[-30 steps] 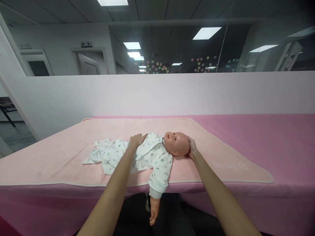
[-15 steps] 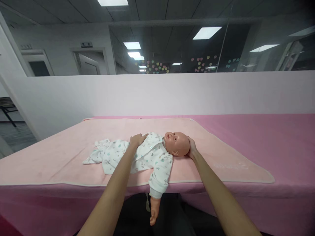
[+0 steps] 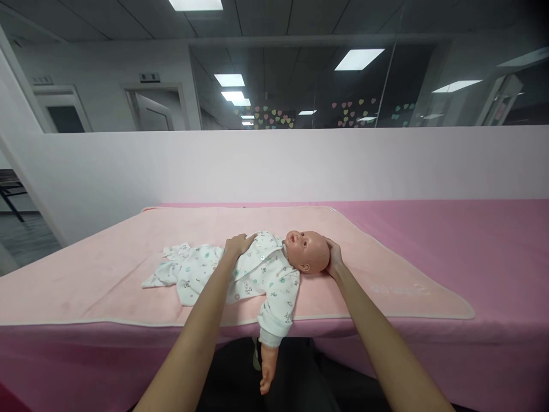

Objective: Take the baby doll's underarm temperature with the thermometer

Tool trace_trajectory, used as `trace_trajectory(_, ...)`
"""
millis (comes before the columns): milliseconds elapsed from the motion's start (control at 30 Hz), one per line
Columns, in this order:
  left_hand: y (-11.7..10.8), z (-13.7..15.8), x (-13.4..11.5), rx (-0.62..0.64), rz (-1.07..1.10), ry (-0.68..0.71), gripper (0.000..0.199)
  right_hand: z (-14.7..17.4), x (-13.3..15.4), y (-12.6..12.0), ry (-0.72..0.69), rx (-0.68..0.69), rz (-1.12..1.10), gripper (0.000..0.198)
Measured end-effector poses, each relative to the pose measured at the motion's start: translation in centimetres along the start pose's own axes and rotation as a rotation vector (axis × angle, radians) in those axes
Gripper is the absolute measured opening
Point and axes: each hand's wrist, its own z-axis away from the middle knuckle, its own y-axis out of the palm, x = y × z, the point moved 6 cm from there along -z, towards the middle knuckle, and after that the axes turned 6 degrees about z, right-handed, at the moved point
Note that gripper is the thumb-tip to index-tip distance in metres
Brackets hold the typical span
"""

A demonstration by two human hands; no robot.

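Note:
A baby doll (image 3: pixel 266 260) in a white printed suit lies on its back across a peach blanket (image 3: pixel 351 297), its head to the right. Over the doll's belly is my left hand (image 3: pixel 238 245), the thumb stretched toward its chest and the other fingers curled round the far side, mostly hidden. My right hand (image 3: pixel 335 256) cups the top and back of the doll's bald head (image 3: pixel 313 252), its fingers partly behind it. One doll arm (image 3: pixel 269 366) hangs over the table's front edge above my lap; its other arm is not visible.
The blanket covers much of a table with a pink cloth (image 3: pixel 493 257). Behind it stands a low white wall (image 3: pixel 274 166) topped by glass with heart-shaped stickers (image 3: pixel 274 117). Dark furniture (image 3: pixel 11 191) shows at the far left.
The view has shifted very slightly. Both hands keep their places on the doll, and the doll lies as before.

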Motion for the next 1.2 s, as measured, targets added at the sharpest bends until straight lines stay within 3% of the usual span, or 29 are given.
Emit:
trace_trajectory(167,0.0,-0.1,0.1,-0.003,0.007,-0.004,0.082,-0.2,0.5,-1.3,-0.074,-0.097,0.019,0.043)
trace_trajectory(533,0.0,0.1,0.0,0.001,0.004,0.000,0.080,0.2,0.1,0.1,0.004,-0.036,-0.025,0.046)
trace_trajectory(867,0.1,-0.2,0.1,-0.004,-0.010,-0.009,0.080,-0.9,0.8,-3.1,-0.130,-0.184,-0.090,0.041)
trace_trajectory(1200,-0.1,-0.1,0.1,-0.031,0.080,-0.012,0.074,-0.3,-0.2,-0.4,-0.013,-0.030,0.049,0.046)
